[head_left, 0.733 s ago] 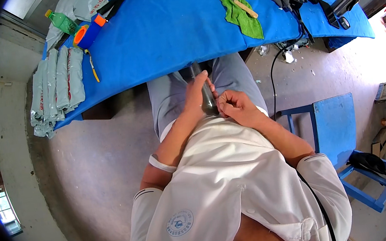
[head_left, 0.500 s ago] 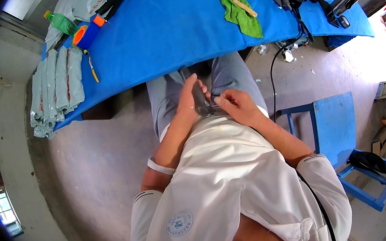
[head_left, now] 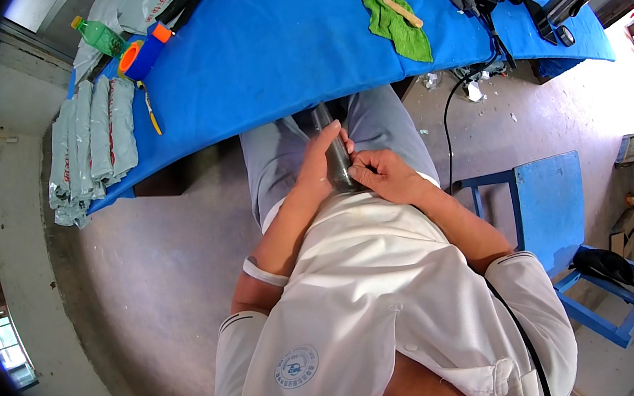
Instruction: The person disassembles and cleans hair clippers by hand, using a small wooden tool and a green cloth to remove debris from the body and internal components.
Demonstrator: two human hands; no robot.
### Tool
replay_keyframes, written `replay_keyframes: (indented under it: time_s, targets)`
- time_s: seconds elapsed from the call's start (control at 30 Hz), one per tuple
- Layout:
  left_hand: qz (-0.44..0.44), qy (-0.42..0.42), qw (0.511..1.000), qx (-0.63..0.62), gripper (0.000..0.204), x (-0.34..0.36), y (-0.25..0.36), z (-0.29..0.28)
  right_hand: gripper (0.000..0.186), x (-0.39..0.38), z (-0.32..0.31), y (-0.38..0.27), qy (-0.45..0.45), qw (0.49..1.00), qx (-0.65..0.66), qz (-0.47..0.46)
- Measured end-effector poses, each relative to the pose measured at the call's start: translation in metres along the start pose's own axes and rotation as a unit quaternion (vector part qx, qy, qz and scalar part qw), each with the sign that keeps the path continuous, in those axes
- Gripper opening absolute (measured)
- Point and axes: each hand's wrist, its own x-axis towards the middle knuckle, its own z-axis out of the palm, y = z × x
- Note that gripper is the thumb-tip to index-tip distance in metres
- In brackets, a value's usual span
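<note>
Over my lap, my left hand (head_left: 322,158) is wrapped round a long, dark grey, tube-shaped thing (head_left: 341,171) with a shiny surface. Its far end reaches up to the table's front edge, and its near end rests close to the hem of my white shirt. What kind of thing it is, I cannot make out. My right hand (head_left: 390,177) is closed at the near end, thumb and fingers pinching at its right side. The fingertips of that hand are partly hidden.
The blue-covered table (head_left: 253,63) holds grey plastic packages (head_left: 92,138), a green bottle (head_left: 99,36), a tape roll (head_left: 132,61), a yellow-handled tool (head_left: 151,111), a green cloth (head_left: 395,26) with a wooden stick (head_left: 403,12), and a black clamp-like device (head_left: 559,10). A blue chair (head_left: 551,201) stands right.
The dark tube-shaped thing has turned and stands straighter, its far end shifted right. My left hand has moved slightly right with it, and my right hand has drawn in against its near end.
</note>
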Motion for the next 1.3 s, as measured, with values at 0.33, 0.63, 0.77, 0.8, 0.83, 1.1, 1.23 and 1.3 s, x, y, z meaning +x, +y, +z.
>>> replay_keyframes:
  time_s: [0.33, 0.63, 0.77, 0.8, 0.83, 1.1, 1.23, 1.3]
  targets:
    - [-0.018, -0.006, 1.0, 0.002, 0.037, 0.0, 0.001, 0.005, 0.021, -0.008, 0.0, -0.004, 0.06, 0.991, 0.116, -0.007]
    - [0.003, 0.041, 0.999, 0.018, 0.032, -0.003, 0.002, -0.001, 0.018, -0.02, -0.005, 0.004, 0.101, 0.988, 0.107, -0.04]
    - [0.003, 0.058, 0.998, 0.038, 0.033, 0.003, -0.002, -0.005, 0.011, -0.021, -0.005, -0.001, 0.134, 0.983, 0.101, -0.069]
    - [0.005, 0.06, 0.997, 0.055, 0.033, 0.003, -0.002, -0.005, 0.01, -0.022, -0.007, -0.004, 0.146, 0.983, 0.055, -0.095]
    - [0.007, 0.062, 0.995, 0.073, 0.033, 0.002, -0.001, -0.005, 0.009, -0.025, -0.009, -0.007, 0.158, 0.98, 0.009, -0.12]
    - [0.013, 0.056, 0.993, 0.105, 0.031, 0.005, -0.005, -0.009, 0.006, -0.05, -0.02, -0.022, 0.238, 0.942, -0.07, -0.226]
    - [0.002, 0.088, 0.996, -0.034, 0.025, 0.003, -0.004, -0.02, 0.009, -0.064, -0.052, -0.026, 0.35, 0.914, 0.125, -0.165]
    - [0.005, 0.074, 0.994, -0.078, 0.025, -0.005, -0.002, -0.026, 0.01, -0.066, -0.076, -0.017, 0.389, 0.907, 0.088, -0.136]
